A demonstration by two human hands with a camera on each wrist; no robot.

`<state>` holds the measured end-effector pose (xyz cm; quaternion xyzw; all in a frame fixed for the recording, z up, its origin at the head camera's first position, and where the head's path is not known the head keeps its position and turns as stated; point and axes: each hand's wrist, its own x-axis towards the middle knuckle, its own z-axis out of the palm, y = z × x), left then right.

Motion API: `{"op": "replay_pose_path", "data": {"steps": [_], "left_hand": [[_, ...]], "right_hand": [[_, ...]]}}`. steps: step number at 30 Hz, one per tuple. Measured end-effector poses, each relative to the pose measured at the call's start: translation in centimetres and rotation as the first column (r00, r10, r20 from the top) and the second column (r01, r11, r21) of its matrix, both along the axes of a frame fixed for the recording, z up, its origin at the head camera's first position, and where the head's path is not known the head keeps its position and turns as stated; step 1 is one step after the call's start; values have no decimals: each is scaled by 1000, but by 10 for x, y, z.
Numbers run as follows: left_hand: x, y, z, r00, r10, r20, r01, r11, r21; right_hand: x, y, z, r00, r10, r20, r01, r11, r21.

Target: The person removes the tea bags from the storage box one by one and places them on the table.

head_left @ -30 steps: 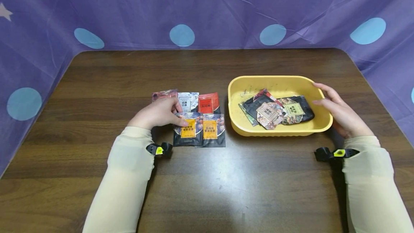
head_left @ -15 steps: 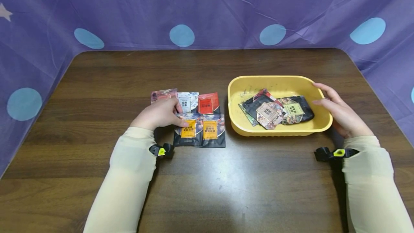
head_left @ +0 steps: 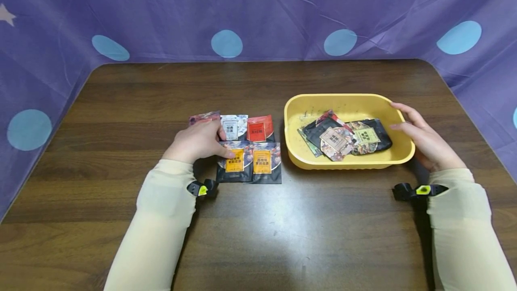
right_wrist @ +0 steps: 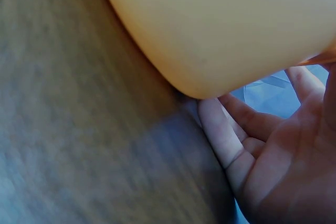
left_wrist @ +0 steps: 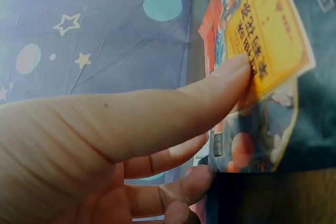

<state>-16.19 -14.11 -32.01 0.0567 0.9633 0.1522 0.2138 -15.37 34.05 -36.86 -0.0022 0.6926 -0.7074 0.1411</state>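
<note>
My left hand (head_left: 195, 142) is over the left part of a group of tea packets. Its thumb (left_wrist: 231, 77) lies on the orange label of the near-left tea packet (head_left: 234, 173), and the other fingers curl at its upper edge, pinching the corner. Beside this one lies a matching orange-labelled packet (head_left: 266, 176). Behind them are a white packet (head_left: 236, 122), a red packet (head_left: 260, 129) and a pinkish packet (head_left: 203, 118), partly covered by the hand. At the right, my right hand (head_left: 430, 145) holds the end of a yellow basin (head_left: 347, 165), thumb over the rim, fingers outside.
Inside the basin lie several loose tea packets (head_left: 337, 143), overlapping one another. The brown wooden table (head_left: 258, 237) stretches around everything. A purple curtain (head_left: 169, 17) with stars and blue dots hangs behind the table's far edge.
My left hand has shifted very slightly to the right, its thumb still on the orange-labelled tea packet. The right hand and the basin have stayed in place.
</note>
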Motion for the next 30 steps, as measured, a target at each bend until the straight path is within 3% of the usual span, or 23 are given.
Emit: {"op": "replay_pose_path", "data": {"steps": [21, 30], "left_hand": [[3, 0, 8, 1000, 2, 9, -2, 1000, 20], [5, 3, 12, 1000, 5, -18, -4, 999, 33]], "right_hand": [[0, 0, 0, 1000, -3, -8, 3, 1000, -2], [0, 0, 0, 1000, -1, -6, 1, 1000, 2]]}}
